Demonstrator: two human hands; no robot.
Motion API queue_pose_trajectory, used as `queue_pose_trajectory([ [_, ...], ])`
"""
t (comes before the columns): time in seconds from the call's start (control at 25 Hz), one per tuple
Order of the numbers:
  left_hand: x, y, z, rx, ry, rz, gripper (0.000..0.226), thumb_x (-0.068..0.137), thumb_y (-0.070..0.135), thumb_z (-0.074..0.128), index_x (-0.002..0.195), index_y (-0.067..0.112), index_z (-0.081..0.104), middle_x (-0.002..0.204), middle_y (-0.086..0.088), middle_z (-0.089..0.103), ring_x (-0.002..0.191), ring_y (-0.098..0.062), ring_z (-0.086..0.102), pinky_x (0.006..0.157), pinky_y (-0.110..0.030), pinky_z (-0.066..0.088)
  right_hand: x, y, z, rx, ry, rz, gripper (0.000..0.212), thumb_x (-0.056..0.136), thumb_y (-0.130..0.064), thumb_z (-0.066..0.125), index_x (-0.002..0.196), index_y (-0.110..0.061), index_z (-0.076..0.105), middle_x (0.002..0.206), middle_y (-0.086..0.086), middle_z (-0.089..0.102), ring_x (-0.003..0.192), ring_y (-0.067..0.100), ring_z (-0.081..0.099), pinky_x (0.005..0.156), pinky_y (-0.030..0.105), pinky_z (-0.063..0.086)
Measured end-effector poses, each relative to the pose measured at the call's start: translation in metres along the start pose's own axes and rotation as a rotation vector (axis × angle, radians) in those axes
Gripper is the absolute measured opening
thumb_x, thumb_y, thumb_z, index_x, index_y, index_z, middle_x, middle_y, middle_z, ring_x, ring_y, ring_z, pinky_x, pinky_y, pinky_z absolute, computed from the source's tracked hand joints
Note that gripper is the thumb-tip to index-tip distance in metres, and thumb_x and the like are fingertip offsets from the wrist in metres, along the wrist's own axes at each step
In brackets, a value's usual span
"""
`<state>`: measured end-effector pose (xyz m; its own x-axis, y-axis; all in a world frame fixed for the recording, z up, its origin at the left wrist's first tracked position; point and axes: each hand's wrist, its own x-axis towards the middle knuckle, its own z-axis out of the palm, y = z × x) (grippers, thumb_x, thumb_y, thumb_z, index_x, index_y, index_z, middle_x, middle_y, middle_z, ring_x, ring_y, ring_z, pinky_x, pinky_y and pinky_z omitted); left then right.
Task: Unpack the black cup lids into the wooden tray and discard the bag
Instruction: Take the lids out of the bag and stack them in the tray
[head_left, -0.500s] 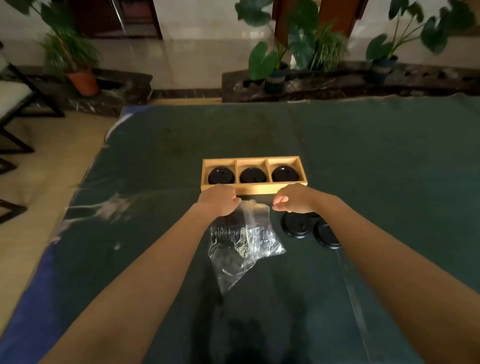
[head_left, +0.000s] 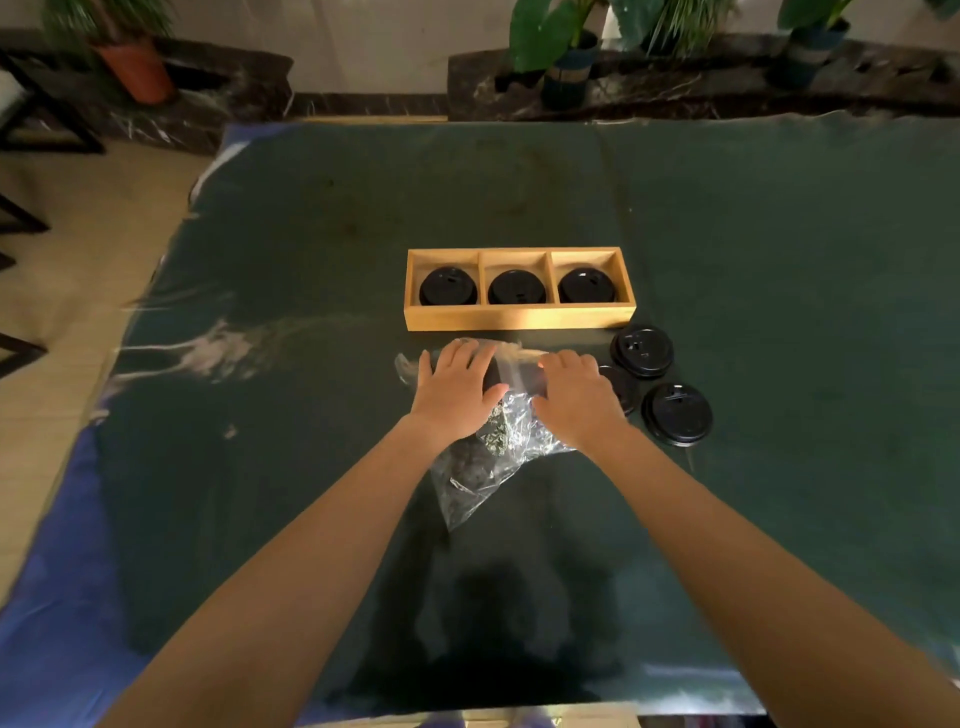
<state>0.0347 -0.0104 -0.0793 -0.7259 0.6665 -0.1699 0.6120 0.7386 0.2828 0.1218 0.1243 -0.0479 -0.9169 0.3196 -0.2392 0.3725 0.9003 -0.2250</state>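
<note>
A wooden tray (head_left: 519, 317) with three compartments lies ahead, one black lid (head_left: 448, 287) in each. A clear plastic bag (head_left: 483, 467) lies crumpled on the green cloth just in front of the tray, with dark lids showing through it. My left hand (head_left: 457, 389) rests flat on the bag's upper left part, fingers spread. My right hand (head_left: 574, 397) presses on its upper right part. Three loose black lids (head_left: 642, 351) lie to the right of my right hand, one partly hidden under it.
The table wears a dark green cloth (head_left: 779, 260) with a blue edge at the left. Potted plants (head_left: 566, 57) stand on a dark ledge behind the table. A chair frame (head_left: 31, 130) is at the far left.
Both hands have come down from closed fists near the tray onto the bag, fingers now spread. The camera has tilted down and moved closer.
</note>
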Motion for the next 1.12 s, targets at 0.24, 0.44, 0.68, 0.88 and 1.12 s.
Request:
queue_pose_trajectory([
  [0.24,-0.007,-0.011,0.027,0.078,0.117,0.035,0.054,0.097,0.043,0.026,0.146,0.020,0.020,0.156,-0.003,0.023,0.144,-0.022,0.013,0.116,-0.051,0.006,-0.001,-0.002,0.038,0.062,0.207,-0.101,0.041,0.095,-0.022,0.046,0.136,-0.020,0.042,0.141,-0.003,0.044,0.122,0.026,0.036,0.099,0.039,0.038],
  [0.44,-0.008,-0.013,0.036,0.102,0.205,0.055,0.051,0.097,0.042,0.024,0.143,0.019,0.027,0.150,-0.001,0.036,0.140,-0.023,0.025,0.114,-0.050,0.012,0.002,0.015,0.045,0.443,0.388,-0.158,0.031,0.084,-0.018,0.066,0.115,-0.014,0.068,0.120,0.000,0.065,0.104,0.029,0.047,0.094,0.043,0.043],
  [0.68,-0.007,-0.012,0.035,0.100,0.227,0.057,0.049,0.098,0.040,0.024,0.145,0.027,0.022,0.143,-0.001,0.043,0.136,-0.024,0.030,0.114,-0.051,0.015,0.012,0.017,0.046,0.680,0.451,-0.070,0.018,0.082,-0.016,0.069,0.099,-0.015,0.075,0.105,-0.003,0.072,0.097,0.016,0.046,0.091,0.028,0.043],
  [0.88,-0.005,-0.012,0.036,0.110,0.222,0.047,0.045,0.098,0.039,0.025,0.142,0.031,0.027,0.143,0.000,0.042,0.136,-0.025,0.030,0.114,-0.050,0.013,0.009,0.021,0.046,0.772,0.465,-0.020,0.016,0.083,-0.015,0.068,0.096,-0.018,0.076,0.100,-0.015,0.066,0.098,0.010,0.045,0.084,-0.001,0.031],
  [1.12,-0.006,-0.013,0.036,0.097,0.251,0.061,0.043,0.098,0.037,0.029,0.140,0.030,0.033,0.141,-0.001,0.045,0.134,-0.026,0.033,0.113,-0.050,0.013,-0.002,0.056,0.042,0.906,0.544,0.373,0.016,0.089,-0.013,0.058,0.097,-0.010,0.072,0.100,-0.002,0.066,0.105,0.022,0.057,0.092,0.033,0.048],
])
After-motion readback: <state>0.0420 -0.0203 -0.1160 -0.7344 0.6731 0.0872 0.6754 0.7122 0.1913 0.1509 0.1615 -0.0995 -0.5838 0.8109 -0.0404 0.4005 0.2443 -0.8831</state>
